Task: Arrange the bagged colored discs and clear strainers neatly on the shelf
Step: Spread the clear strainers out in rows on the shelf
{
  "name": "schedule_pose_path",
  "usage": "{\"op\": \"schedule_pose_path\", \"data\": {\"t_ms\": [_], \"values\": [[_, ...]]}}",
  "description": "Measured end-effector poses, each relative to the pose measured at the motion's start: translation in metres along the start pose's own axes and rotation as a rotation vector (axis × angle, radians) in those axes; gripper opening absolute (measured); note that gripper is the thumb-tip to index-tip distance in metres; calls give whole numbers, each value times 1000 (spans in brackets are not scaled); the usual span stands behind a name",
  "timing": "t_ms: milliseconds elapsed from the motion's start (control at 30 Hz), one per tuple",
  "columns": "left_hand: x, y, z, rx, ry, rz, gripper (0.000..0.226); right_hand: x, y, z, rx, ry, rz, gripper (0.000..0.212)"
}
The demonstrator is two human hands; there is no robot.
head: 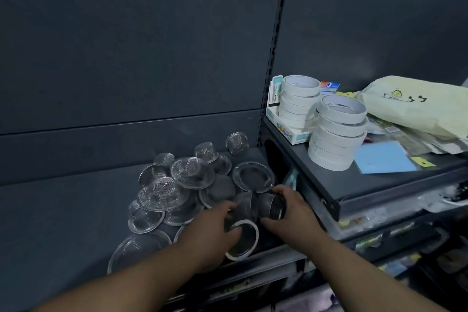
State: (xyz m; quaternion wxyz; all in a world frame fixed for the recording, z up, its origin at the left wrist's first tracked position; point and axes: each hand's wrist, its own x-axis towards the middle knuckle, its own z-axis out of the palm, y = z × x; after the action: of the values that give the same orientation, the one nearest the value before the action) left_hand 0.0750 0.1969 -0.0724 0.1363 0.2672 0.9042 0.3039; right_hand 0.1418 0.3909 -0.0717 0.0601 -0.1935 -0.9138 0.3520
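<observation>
Head view: below and left of the tape rolls [336, 134], loose mesh strainers [177, 185] lie heaped on the shelf [63, 210]. Lower again from the rolls, the left hand [215, 230] curls around a white-rimmed strainer [244, 240] and the right hand [288, 213] clasps a nested stack [272, 206] turned on its side, probably gathering matching sizes together.

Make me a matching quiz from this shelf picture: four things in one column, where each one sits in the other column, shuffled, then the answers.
Things
1. pile of round metal mesh strainers
2. stacked white tape rolls
3. light blue square sheet
4. pale yellow plastic bag

Places
A. far right, lying over flat packets
B. on the lower left shelf
C. flat, just right of the nearer tape stack
D. left end of the raised right shelf

Pairs: 1-B, 2-D, 3-C, 4-A
</observation>
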Motion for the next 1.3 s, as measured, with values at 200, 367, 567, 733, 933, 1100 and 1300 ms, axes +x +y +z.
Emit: {"op": "schedule_pose_path", "data": {"t_ms": [200, 367, 567, 733, 933, 1100, 1300], "values": [[4, 11, -16, -138, 100, -74, 20, -8, 5, 1, 285, 52, 149, 55], [4, 16, -25, -824, 113, -313, 25, -14, -2, -6, 686, 70, 234, 53], [-1, 28, -32, -1286, 24, -300, 23, -24, -33, -20, 658, 89, 76, 45], [-10, 27, -41, -1515, -32, -352, 55, -24, -49, -13, 643, 44, 10, 52], [-26, 14, -56, -1526, 114, -443, 42, -24, -72, 0, 608, 27, -76, 48], [-47, -1, -77, -1496, 152, -415, 47, -22, -97, 20, 593, -23, -126, 57], [-64, -45, -110, -1518, 222, -509, 49, -16, -138, 54, 597, -107, -170, 54]]}}
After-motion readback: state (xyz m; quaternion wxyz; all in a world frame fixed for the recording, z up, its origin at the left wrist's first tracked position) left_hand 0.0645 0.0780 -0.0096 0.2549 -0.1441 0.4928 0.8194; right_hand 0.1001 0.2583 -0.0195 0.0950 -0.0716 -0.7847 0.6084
